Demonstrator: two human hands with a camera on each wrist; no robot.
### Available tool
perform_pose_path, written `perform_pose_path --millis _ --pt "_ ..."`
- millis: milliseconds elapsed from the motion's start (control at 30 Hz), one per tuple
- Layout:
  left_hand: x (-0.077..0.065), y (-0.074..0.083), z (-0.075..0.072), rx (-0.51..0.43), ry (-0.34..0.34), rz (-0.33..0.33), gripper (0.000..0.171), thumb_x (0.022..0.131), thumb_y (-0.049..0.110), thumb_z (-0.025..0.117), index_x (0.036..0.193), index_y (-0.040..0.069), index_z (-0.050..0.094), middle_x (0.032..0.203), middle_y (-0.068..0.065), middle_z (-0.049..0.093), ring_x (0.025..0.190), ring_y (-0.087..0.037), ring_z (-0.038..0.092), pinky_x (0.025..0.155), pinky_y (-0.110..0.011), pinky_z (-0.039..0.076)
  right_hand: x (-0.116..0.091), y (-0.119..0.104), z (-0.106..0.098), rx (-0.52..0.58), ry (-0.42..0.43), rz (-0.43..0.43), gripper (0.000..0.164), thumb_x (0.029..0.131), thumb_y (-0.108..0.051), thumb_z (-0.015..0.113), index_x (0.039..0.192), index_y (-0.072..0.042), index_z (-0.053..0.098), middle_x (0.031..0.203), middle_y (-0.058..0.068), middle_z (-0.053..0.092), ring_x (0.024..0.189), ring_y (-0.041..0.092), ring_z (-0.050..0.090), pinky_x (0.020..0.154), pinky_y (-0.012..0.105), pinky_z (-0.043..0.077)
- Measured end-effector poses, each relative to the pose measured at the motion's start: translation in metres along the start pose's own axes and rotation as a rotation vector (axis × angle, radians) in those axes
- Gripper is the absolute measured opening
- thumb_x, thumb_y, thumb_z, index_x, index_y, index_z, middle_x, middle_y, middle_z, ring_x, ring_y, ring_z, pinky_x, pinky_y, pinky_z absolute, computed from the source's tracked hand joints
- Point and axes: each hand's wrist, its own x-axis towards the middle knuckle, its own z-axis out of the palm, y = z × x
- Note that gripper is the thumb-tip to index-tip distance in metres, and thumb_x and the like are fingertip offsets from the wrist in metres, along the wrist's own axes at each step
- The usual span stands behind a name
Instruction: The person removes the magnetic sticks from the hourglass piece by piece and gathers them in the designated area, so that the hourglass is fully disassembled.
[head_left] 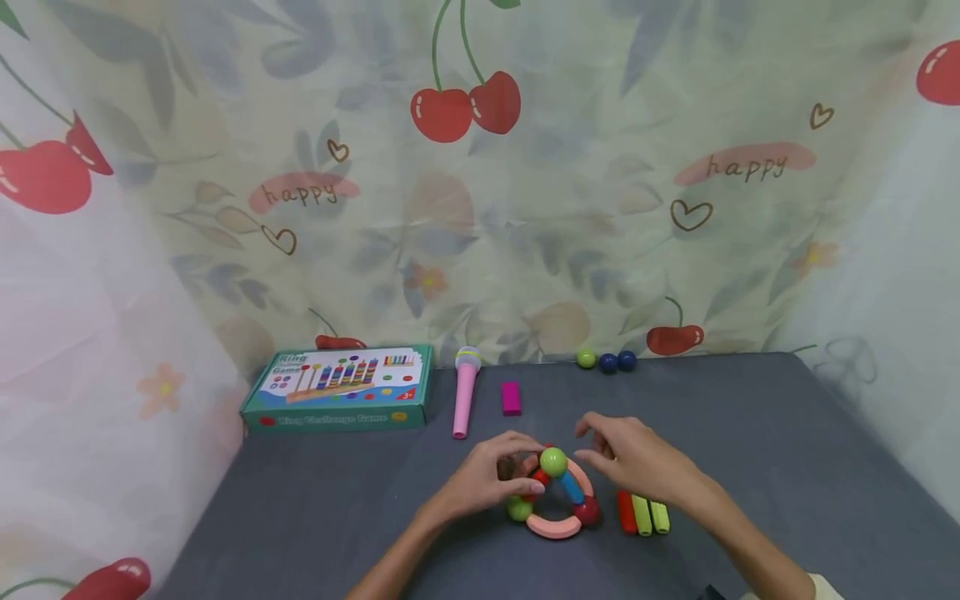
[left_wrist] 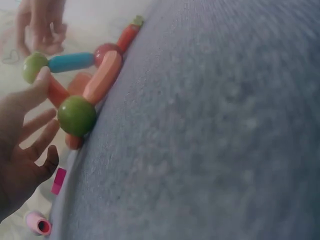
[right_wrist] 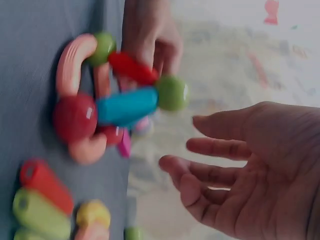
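In the head view a toy frame of balls and rods stands on the table, with a curved pink rod (head_left: 553,527) along the front of its base. A green ball (head_left: 553,462) tops it, borne by a blue rod (head_left: 572,489) and a red rod (right_wrist: 132,68). A dark red ball (head_left: 587,510) and another green ball (head_left: 520,508) sit at base corners. My left hand (head_left: 487,471) holds the frame near its top, thumb on the red rod beside the upper ball. Just right of that ball, my right hand (head_left: 637,458) hovers with relaxed, slightly bent fingers, holding nothing.
Below my right hand lie a loose red rod (head_left: 627,512) and two lime rods (head_left: 642,517). Farther back are a game box (head_left: 337,421), a pink toy microphone (head_left: 463,396), a magenta block (head_left: 511,398), a green ball (head_left: 586,358) and two dark blue balls (head_left: 608,362).
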Motion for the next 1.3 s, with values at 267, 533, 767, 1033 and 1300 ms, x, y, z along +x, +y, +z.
perform_pose_path --millis 267,533,767,1033,1300 --pt "0.0 -0.001 0.007 0.002 -0.05 0.052 0.057 0.094 0.029 0.08 0.147 0.023 0.058 0.105 -0.008 0.067 0.074 0.002 0.055 0.068 -0.017 0.052 0.02 -0.023 0.021 -0.13 -0.08 -0.086 0.031 0.091 -0.014 0.08 0.12 -0.009 0.07 0.1 -0.002 0.064 0.081 0.009 0.052 0.068 0.022 0.045" --pt "-0.001 -0.004 0.004 -0.001 -0.115 0.041 0.05 0.093 0.029 0.08 0.139 0.024 0.061 0.1 -0.008 0.062 0.077 -0.003 0.054 0.069 -0.014 0.047 0.029 -0.029 0.035 -0.227 -0.054 -0.042 0.026 0.082 -0.009 0.08 0.105 -0.007 0.069 0.09 0.0 0.058 0.074 0.014 0.047 0.061 0.024 0.039" --pt "-0.004 -0.007 0.0 -0.001 -0.204 -0.023 0.056 0.088 0.023 0.086 0.137 0.024 0.058 0.108 -0.001 0.06 0.082 0.0 0.056 0.076 -0.015 0.051 0.035 -0.03 0.043 -0.292 -0.006 -0.044 0.016 0.071 -0.008 0.072 0.081 -0.014 0.061 0.072 -0.004 0.049 0.061 0.012 0.041 0.056 0.024 0.028" --pt "-0.003 -0.007 0.001 -0.019 -0.224 -0.04 0.04 0.09 0.026 0.084 0.124 0.02 0.065 0.107 -0.006 0.058 0.082 0.0 0.055 0.075 -0.014 0.049 0.036 -0.029 0.045 -0.242 0.006 -0.026 0.019 0.069 -0.006 0.071 0.071 -0.015 0.055 0.062 -0.006 0.039 0.052 0.007 0.03 0.051 0.022 0.021" --pt "0.0 -0.01 0.001 0.093 -0.263 0.005 0.053 0.097 0.034 0.076 0.145 0.018 0.063 0.153 0.0 0.057 0.126 -0.005 0.057 0.105 -0.021 0.05 0.038 -0.029 0.042 -0.16 -0.016 0.023 0.015 0.069 -0.004 0.07 0.071 -0.013 0.058 0.054 -0.008 0.03 0.044 0.008 0.021 0.047 0.022 0.016"
